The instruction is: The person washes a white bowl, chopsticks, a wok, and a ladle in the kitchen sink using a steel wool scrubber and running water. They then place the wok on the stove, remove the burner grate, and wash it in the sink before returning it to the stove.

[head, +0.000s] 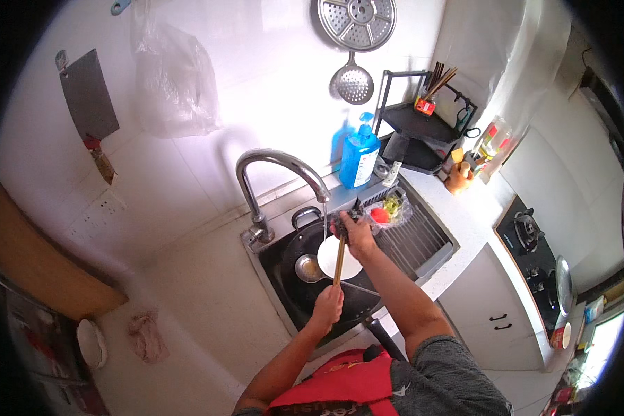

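Note:
My left hand [327, 308] grips one end of a pair of wooden chopsticks [339, 260] over the sink. At their upper end, my right hand [360, 238] holds a dark scrubber [347, 222], probably steel wool, against them. A thin stream of water falls from the curved chrome faucet [282, 156] close beside that hand. Beneath the chopsticks, a white bowl [328, 257] sits in a black wok [291, 299] inside the sink. A metal ladle [308, 269] lies in the wok, its bowl left of the white one.
Right of the basin, a drain rack [416, 244] carries a plastic bag of red and green scraps [387, 210]. Behind stand a blue pump bottle [360, 156] and a black corner shelf [421, 125]. A gas stove [533, 249] is at the right; a cleaver [89, 96] hangs on the left wall.

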`<state>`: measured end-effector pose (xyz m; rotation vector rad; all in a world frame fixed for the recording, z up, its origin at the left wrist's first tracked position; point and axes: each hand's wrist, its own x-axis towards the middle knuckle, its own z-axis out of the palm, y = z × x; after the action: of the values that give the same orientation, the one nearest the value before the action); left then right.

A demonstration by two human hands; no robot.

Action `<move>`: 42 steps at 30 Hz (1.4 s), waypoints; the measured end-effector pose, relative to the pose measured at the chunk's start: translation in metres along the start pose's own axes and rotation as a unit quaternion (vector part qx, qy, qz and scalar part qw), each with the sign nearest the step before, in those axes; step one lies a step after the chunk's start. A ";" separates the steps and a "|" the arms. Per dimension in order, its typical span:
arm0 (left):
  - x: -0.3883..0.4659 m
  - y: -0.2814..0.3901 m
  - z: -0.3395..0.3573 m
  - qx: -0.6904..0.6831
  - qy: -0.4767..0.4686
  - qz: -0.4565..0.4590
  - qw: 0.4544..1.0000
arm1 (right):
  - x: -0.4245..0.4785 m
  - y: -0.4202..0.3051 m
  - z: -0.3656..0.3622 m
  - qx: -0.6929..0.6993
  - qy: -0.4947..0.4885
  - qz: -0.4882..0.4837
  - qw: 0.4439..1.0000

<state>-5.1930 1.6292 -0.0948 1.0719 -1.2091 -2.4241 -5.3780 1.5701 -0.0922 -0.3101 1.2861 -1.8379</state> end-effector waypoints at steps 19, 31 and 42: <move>0.011 0.023 -0.032 -0.096 0.031 -0.015 0.995 | -0.049 0.049 0.026 -0.140 -0.135 0.103 0.975; -0.016 0.006 -0.025 -0.040 -0.014 0.052 0.998 | 0.037 0.032 -0.046 -0.552 0.076 -0.164 0.814; 0.063 0.006 -0.060 0.100 -0.079 0.158 0.979 | -0.006 -0.057 0.033 -0.274 -0.303 0.014 0.912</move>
<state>-5.1963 1.5581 -0.1458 0.6776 -1.5679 -2.2099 -5.3824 1.5596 -0.0273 -1.0677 1.3038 -1.1654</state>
